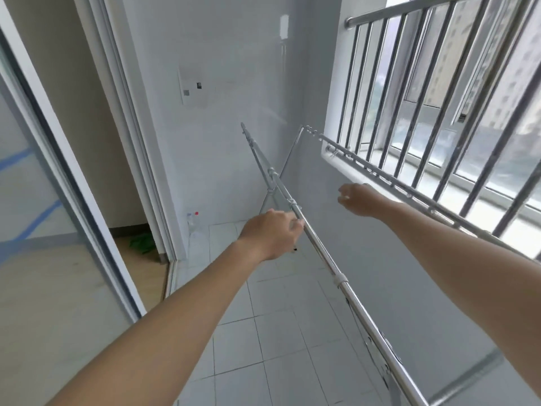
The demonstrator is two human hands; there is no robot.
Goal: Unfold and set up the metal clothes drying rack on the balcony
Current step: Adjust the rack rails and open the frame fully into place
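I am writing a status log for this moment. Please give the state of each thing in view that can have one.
drying rack: legs crossed at the far end, two top rails spread apart
left hand: fingers at the near rail, grip unclear
right hand: loosely curled, holding nothing, near the far rail
sliding door: open
window: pane behind the bars pushed open
plastic bottles: upright in the corner, capped
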